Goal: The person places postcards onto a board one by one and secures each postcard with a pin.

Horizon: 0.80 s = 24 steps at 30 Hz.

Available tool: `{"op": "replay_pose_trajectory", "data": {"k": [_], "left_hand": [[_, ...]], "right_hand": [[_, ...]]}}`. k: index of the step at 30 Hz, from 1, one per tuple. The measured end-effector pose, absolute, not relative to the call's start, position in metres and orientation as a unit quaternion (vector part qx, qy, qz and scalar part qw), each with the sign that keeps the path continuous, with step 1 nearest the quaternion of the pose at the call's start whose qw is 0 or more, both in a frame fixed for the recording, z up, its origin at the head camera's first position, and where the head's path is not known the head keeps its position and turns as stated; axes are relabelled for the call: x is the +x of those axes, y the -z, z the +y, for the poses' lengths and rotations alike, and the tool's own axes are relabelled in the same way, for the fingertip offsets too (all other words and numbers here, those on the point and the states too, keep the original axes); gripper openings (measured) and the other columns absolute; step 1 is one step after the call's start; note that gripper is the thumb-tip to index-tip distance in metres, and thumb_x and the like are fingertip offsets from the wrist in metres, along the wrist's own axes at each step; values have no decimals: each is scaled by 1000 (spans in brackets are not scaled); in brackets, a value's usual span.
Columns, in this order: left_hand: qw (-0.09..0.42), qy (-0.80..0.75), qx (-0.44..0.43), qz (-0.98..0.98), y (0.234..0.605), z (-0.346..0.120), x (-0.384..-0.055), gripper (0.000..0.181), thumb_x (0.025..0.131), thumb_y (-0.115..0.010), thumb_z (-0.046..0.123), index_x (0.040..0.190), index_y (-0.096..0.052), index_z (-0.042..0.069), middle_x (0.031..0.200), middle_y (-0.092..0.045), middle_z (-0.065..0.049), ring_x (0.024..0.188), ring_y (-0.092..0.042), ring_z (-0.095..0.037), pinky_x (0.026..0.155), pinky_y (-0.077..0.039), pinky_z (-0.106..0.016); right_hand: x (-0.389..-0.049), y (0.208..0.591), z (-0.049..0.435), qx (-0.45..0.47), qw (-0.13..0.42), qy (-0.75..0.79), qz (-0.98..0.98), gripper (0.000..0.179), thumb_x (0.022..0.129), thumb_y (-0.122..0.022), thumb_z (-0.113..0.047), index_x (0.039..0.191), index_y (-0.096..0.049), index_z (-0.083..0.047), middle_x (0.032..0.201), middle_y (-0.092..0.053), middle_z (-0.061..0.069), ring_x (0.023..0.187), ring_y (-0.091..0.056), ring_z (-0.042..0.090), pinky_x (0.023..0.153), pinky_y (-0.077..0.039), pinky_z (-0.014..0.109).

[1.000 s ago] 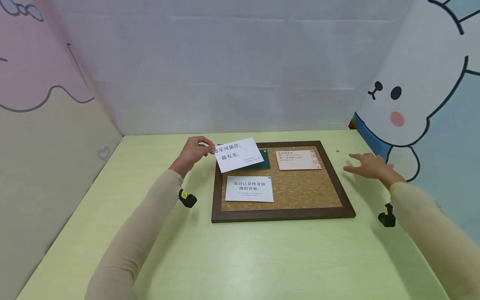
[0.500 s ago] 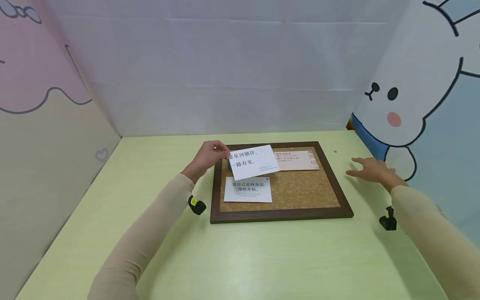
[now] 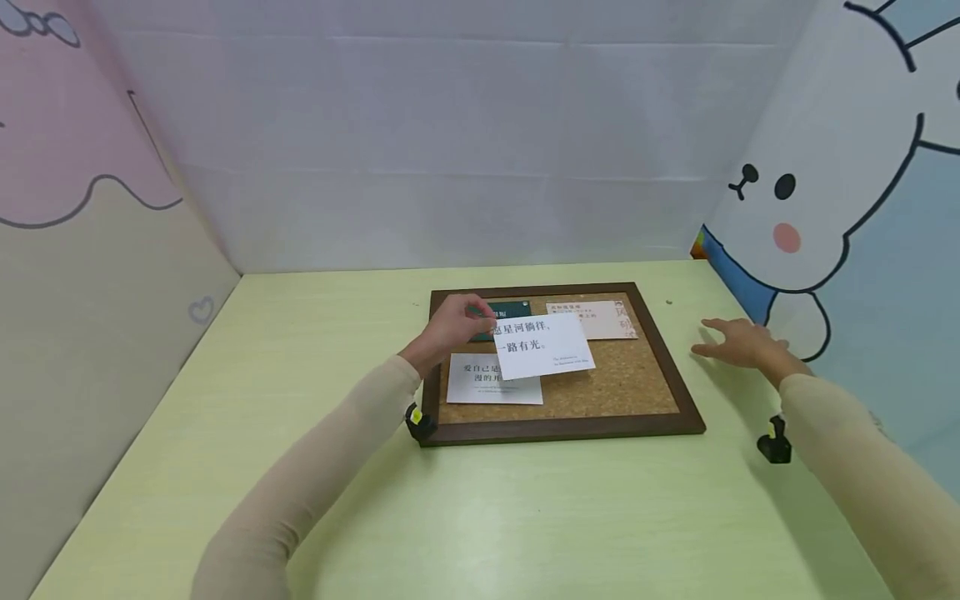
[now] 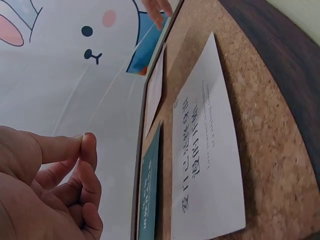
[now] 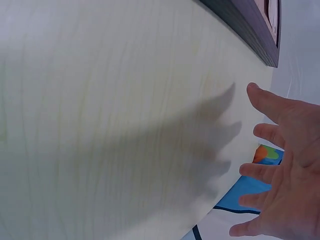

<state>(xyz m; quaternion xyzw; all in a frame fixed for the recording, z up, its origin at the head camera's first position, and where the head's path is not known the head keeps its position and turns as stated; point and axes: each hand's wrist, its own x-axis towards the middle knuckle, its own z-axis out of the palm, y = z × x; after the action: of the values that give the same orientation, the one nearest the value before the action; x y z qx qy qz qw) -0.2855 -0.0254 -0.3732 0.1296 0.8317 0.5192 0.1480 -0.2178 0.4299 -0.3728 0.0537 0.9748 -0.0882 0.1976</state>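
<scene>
My left hand (image 3: pixel 452 327) pinches a white printed card (image 3: pixel 544 346) by its left edge, above a framed cork board (image 3: pixel 615 383). In the left wrist view the thumb and finger of my left hand (image 4: pixel 60 180) meet at the tips, and the card is seen nearly edge-on. On the board lie a second white card (image 3: pixel 468 387), partly covered by the held one, a dark green card (image 3: pixel 516 309), and a pale pink card (image 3: pixel 626 321). My right hand (image 3: pixel 738 342) hovers over the table right of the board, fingers spread, holding nothing (image 5: pixel 287 165).
The board's dark wooden frame (image 3: pixel 562 428) lies flat on a pale yellow-green table (image 3: pixel 525 517). A white sheet wall (image 3: pixel 450 150) stands behind. Cartoon-printed panels border the left and right sides. A small dark speck (image 3: pixel 669 302) is on the table near the back right.
My left hand has carried the white card rightward and toward me, from the board's upper left to near its middle. The green card shows again. My right hand has barely moved.
</scene>
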Motion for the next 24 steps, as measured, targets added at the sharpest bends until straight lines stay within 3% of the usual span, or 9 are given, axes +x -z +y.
{"op": "replay_pose_trajectory", "data": {"k": [6, 14, 24], "left_hand": [[165, -511, 150, 830, 381, -9, -279, 8, 94, -65, 16, 98, -66, 9, 110, -64, -8, 93, -63, -22, 75, -49, -30], [193, -518, 162, 817, 390, 11, -274, 7, 95, -64, 15, 96, -67, 10, 101, -67, -6, 87, -65, -18, 81, -49, -35], [197, -492, 172, 830, 395, 33, -268, 5, 94, -66, 16, 94, -67, 12, 91, -70, -4, 84, -60, -23, 67, -45, -28]], "right_hand": [[-217, 377, 430, 57, 200, 93, 974, 84, 94, -53, -54, 149, -24, 2, 142, -22, 45, 127, -21, 69, 88, -16, 87], [-215, 381, 430, 68, 201, 105, 972, 87, 92, -56, -57, 148, -27, 2, 142, -22, 45, 128, -23, 66, 89, -17, 86], [-215, 385, 432, 78, 197, 104, 972, 85, 90, -57, -57, 147, -30, 0, 141, -23, 44, 126, -26, 67, 91, -18, 85]]}}
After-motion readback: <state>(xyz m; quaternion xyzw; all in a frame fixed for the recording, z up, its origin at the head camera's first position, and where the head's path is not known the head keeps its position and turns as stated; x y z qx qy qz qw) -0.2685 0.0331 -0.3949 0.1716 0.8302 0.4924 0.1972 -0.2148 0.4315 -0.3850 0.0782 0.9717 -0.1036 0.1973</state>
